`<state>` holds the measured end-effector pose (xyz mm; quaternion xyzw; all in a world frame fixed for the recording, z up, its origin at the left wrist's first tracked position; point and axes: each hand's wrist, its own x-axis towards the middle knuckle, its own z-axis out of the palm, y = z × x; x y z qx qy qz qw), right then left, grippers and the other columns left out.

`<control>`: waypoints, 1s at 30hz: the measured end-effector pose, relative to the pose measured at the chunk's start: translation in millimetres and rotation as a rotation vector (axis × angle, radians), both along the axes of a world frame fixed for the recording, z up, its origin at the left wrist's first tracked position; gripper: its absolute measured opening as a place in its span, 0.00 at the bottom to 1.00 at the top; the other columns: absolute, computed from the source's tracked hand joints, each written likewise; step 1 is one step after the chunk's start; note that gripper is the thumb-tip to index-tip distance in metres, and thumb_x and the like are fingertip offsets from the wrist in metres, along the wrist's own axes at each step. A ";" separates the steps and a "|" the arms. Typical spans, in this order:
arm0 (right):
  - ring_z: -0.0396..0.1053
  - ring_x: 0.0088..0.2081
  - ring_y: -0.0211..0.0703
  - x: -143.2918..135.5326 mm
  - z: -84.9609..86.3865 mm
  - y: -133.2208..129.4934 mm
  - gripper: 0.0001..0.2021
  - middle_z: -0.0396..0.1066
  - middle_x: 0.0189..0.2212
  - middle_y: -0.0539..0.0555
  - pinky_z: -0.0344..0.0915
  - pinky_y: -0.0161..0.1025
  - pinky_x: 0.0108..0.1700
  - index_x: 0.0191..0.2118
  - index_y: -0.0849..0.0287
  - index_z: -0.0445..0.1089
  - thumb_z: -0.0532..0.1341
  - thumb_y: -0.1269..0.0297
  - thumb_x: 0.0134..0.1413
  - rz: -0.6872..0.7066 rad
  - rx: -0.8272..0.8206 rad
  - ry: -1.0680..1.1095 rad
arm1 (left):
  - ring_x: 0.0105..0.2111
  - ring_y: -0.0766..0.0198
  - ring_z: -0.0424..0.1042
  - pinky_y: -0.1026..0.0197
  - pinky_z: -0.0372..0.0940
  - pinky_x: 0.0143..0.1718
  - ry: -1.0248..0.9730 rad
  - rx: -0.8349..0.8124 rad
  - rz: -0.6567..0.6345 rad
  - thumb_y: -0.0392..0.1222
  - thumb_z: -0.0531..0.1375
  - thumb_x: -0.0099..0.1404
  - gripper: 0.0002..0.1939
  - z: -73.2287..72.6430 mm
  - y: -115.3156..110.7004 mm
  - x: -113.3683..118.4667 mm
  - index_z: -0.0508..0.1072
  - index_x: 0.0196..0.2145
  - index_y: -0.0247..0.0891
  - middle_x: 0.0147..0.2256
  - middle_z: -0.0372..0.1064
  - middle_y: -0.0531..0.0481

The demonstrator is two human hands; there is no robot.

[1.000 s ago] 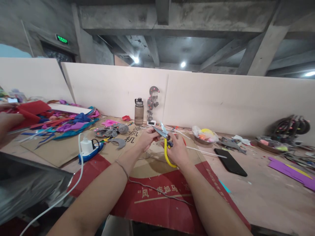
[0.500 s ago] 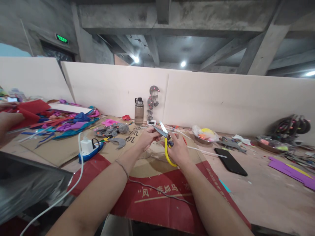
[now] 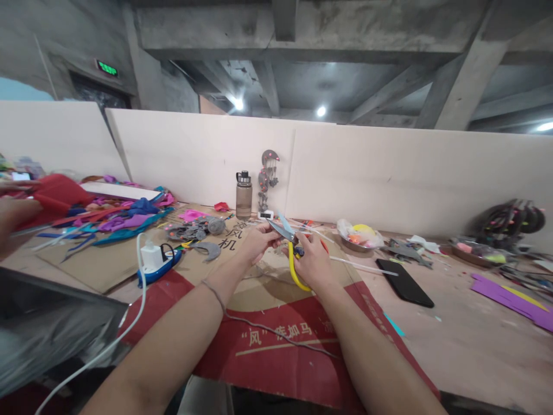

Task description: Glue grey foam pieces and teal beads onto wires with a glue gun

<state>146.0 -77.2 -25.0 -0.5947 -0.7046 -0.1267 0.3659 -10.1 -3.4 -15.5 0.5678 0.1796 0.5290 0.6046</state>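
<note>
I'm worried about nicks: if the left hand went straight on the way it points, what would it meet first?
Most likely the open scissors, whose blades, held out by the right hand, appear just ahead of the left hand. Depth is unclear, so they may already touch.

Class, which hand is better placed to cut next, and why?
Right, probably: the right hand holds the scissors by the handles, while the left hand is near the blades.

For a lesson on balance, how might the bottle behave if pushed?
The bottle would probably tip if pushed near the top, standing upright and taller than wide. Knocked over, it might roll, since its body looks round. Its smooth, straight sides suggest it would feel stiff.
</note>
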 end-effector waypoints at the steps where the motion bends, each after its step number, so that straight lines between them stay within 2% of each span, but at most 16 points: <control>1: 0.66 0.42 0.45 0.0 0.3 -0.3 0.17 0.65 0.40 0.57 0.62 0.37 0.42 0.51 0.53 0.66 0.59 0.54 0.58 0.003 -0.003 -0.003 | 0.23 0.71 0.63 0.66 0.57 0.25 -0.001 -0.003 -0.002 0.41 0.70 0.48 0.12 -0.4 0.4 -0.1 0.75 0.28 0.33 0.24 0.68 0.52; 14: 0.66 0.37 0.44 0.3 3.3 -2.5 0.19 0.66 0.40 0.57 0.58 0.36 0.38 0.49 0.54 0.67 0.55 0.48 0.60 -0.043 -0.023 -0.054 | 0.23 0.72 0.63 0.66 0.57 0.24 0.010 -0.004 -0.027 0.42 0.70 0.48 0.13 -0.6 2.3 -1.4 0.76 0.30 0.32 0.25 0.68 0.51; 20: 0.65 0.31 0.41 0.0 0.6 -0.1 0.19 0.68 0.38 0.55 0.56 0.36 0.34 0.53 0.50 0.66 0.55 0.49 0.60 -0.055 -0.075 -0.019 | 0.20 0.75 0.59 0.67 0.53 0.22 0.033 -0.006 0.011 0.43 0.70 0.47 0.14 4.3 -1.3 -2.6 0.76 0.31 0.33 0.25 0.66 0.54; 26: 0.66 0.42 0.47 -1.4 0.3 -0.4 0.21 0.64 0.42 0.58 0.60 0.39 0.43 0.54 0.53 0.65 0.57 0.49 0.58 -0.036 0.017 -0.015 | 0.19 0.75 0.56 0.67 0.52 0.22 -0.040 -0.023 0.135 0.39 0.68 0.46 0.14 7.4 -1.5 -3.5 0.75 0.33 0.34 0.21 0.63 0.57; 30: 0.65 0.42 0.47 -2.0 -0.2 -1.6 0.21 0.63 0.41 0.58 0.60 0.40 0.44 0.53 0.54 0.65 0.58 0.50 0.58 -0.047 0.033 -0.033 | 0.19 0.74 0.57 0.66 0.54 0.23 -0.016 0.002 0.145 0.38 0.67 0.46 0.14 8.8 -2.7 -2.2 0.75 0.33 0.33 0.20 0.64 0.57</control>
